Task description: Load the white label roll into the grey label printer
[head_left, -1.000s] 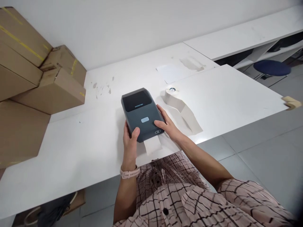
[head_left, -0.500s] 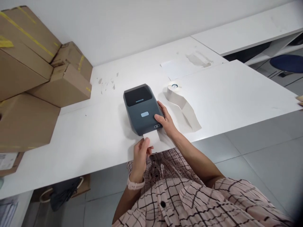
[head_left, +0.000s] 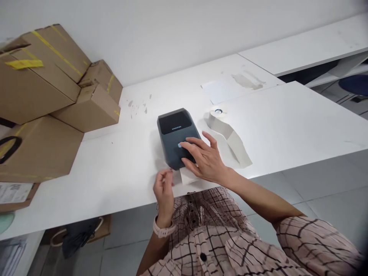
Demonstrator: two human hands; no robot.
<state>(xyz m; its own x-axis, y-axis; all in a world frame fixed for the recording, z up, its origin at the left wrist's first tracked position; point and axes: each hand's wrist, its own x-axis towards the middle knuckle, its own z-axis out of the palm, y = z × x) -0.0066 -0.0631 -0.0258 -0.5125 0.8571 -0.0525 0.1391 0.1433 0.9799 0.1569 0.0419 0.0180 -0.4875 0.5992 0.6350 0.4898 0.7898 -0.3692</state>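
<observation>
A dark grey label printer (head_left: 175, 132) stands on the white table (head_left: 120, 180) in front of me. A white label (head_left: 186, 177) sticks out of its front slot. My right hand (head_left: 202, 157) lies over the printer's front with fingers spread, one fingertip on the pale button. My left hand (head_left: 163, 188) hovers just left of the label near the table's edge, fingers loosely curled and apart, holding nothing. A roll of white labels (head_left: 220, 122) stands right of the printer, with a long strip trailing toward the table edge.
Several cardboard boxes (head_left: 51, 103) with yellow tape are stacked at the table's left. A sheet of paper (head_left: 221, 90) lies at the back. A white shelf unit (head_left: 310, 50) stands at the right, with a blue stool (head_left: 355, 84) beyond. A bag (head_left: 76, 235) sits under the table.
My left hand has let go of the label and drawn slightly left. My right hand has shifted from the printer's right side onto its top, fingers spread over the button.
</observation>
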